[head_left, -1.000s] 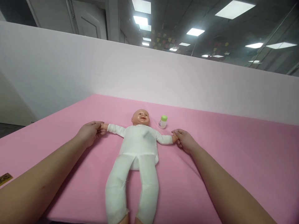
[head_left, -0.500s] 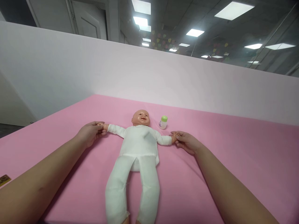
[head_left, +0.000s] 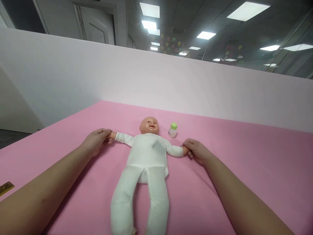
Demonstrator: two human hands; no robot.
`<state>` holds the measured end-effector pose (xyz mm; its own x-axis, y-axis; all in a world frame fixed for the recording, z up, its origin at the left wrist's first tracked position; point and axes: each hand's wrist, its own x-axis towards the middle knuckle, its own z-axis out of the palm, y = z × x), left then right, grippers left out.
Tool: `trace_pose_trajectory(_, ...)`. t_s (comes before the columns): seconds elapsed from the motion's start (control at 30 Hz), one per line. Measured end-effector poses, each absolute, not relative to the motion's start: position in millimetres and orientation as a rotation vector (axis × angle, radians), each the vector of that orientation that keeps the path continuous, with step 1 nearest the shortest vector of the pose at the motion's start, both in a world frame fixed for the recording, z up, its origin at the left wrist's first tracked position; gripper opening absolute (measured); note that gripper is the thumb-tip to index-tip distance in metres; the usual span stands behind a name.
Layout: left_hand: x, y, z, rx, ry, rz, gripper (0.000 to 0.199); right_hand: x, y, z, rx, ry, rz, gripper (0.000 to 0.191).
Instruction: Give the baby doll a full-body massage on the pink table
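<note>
A baby doll [head_left: 148, 151] with a white cloth body lies face up on the pink surface [head_left: 244, 156], its head toward the far side and its arms spread outward. My left hand [head_left: 97, 141] is closed round the doll's hand on the left. On the other side, my right hand [head_left: 197, 150] grips the doll's other hand, thumb on top. Both small doll hands are mostly covered by my fingers. Its feet run past the bottom edge of the picture.
A small bottle with a green cap [head_left: 172, 130] stands beside the doll's head. At the far left edge lies a yellow and dark patterned item [head_left: 6, 188], partly cut off. A white wall [head_left: 171, 81] rises behind the pink surface.
My right hand's fingers have curled more tightly round the doll's hand. My left hand keeps its hold. The view has shifted slightly, and the doll lies in the same place.
</note>
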<state>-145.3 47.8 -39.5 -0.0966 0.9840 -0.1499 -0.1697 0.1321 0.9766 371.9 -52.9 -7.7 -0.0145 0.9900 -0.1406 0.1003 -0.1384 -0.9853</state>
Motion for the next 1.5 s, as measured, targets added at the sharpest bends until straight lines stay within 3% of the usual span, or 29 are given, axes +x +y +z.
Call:
trace_pose_trajectory(0.33,-138.8,44.5,-34.0,0.917,1.293,1.218,0.045,369.7,-48.6,-9.7,-1.488,-1.058,1.194,0.026)
trace_pose_trajectory(0.73,-143.9,45.2,-38.1,0.975,1.222,1.176,0.056,392.8,-45.4,-17.0,-1.216,-1.106,1.504,0.030)
trace_pose_trajectory(1.27,-141.7,45.2,-36.5,0.943,1.276,1.189,0.048,374.0,-46.6,-11.7,-1.419,-1.087,1.253,0.024)
trace_pose_trajectory(1.5,-145.1,48.4,-38.6,0.936,1.212,1.165,0.057,400.2,-42.6,-22.7,-1.197,-1.070,1.522,0.034)
